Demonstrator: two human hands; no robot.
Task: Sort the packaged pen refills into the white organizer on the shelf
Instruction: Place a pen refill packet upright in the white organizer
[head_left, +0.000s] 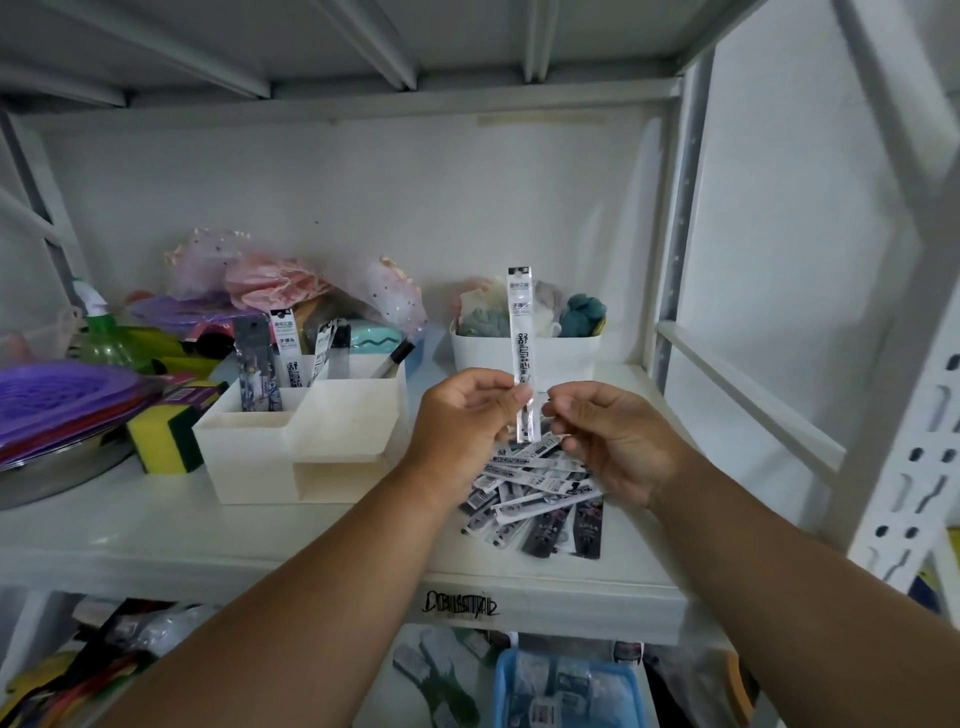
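Left hand (470, 410) pinches upright clear refill packet (521, 332); right hand (605, 434) fingers curled together.

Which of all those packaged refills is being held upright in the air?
The clear-and-white refill packet pinched by the left hand; the loose pile lies flat on the shelf, others stand in the white organizer.

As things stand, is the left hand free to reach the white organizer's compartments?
Probably yes. The left hand, pinching an upright refill packet, is just right of the white organizer, with nothing between them. The front compartments look open; the back ones already hold packets.
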